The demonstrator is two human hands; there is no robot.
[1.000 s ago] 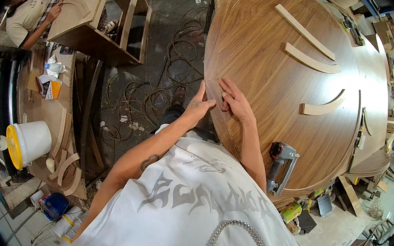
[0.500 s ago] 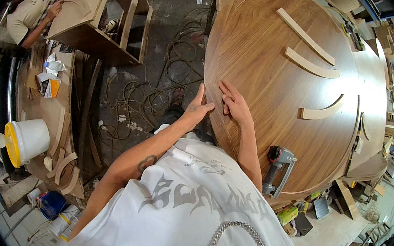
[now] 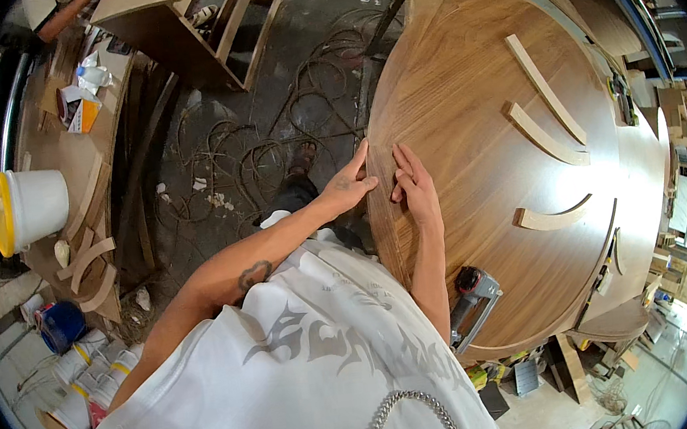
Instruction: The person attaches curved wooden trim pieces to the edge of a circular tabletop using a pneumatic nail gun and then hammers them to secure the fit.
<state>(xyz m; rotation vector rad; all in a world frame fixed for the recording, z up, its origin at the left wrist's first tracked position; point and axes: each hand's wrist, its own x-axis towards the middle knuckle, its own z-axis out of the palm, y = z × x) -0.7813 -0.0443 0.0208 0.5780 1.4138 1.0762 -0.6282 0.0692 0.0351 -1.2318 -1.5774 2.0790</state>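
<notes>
Wooden panel: right half of frame.
Left hand: thumb and forefinger spread at panel rim, unchanged.
Right hand: fingers extended on top.
Nail gun: lower right, farther left than before.

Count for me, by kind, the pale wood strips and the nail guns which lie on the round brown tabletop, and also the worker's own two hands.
Pale wood strips: 3
Nail gun: 1
Hands, left hand and right hand: 2
Total: 6
</notes>
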